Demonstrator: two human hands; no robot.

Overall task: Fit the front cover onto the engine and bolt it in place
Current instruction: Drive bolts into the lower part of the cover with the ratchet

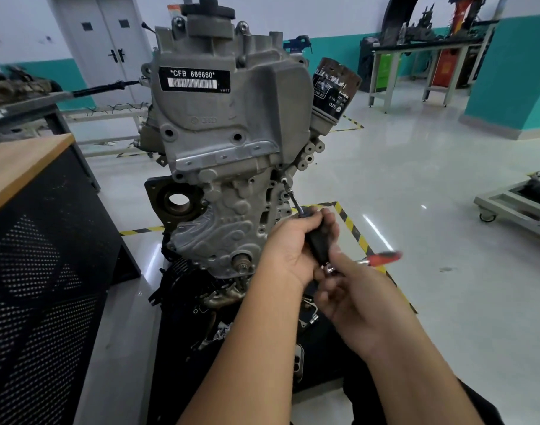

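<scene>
Grey engine (232, 142) standing upright on the floor, front cover (222, 228) on its lower face, left hand (288, 250) gripping a black driver handle (316, 243), its thin shaft reaching the cover's right edge, right hand (351, 292) pinching a red-handled ratchet (382, 259) at the handle's rear end.

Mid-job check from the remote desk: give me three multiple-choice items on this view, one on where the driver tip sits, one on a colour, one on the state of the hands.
1. Where does the driver tip meet the engine?
A. the right edge of the front cover
B. the oil filter
C. the crank snout

2. What colour is the ratchet handle?
A. blue
B. red
C. yellow

3. What is the left hand doing?
A. resting flat on the cover
B. hanging idle
C. holding the driver's black grip

Answers: 1 A, the shaft ends at a bolt hole there; 2 B, red shows beyond the right hand; 3 C, its fingers curl round it.
</scene>
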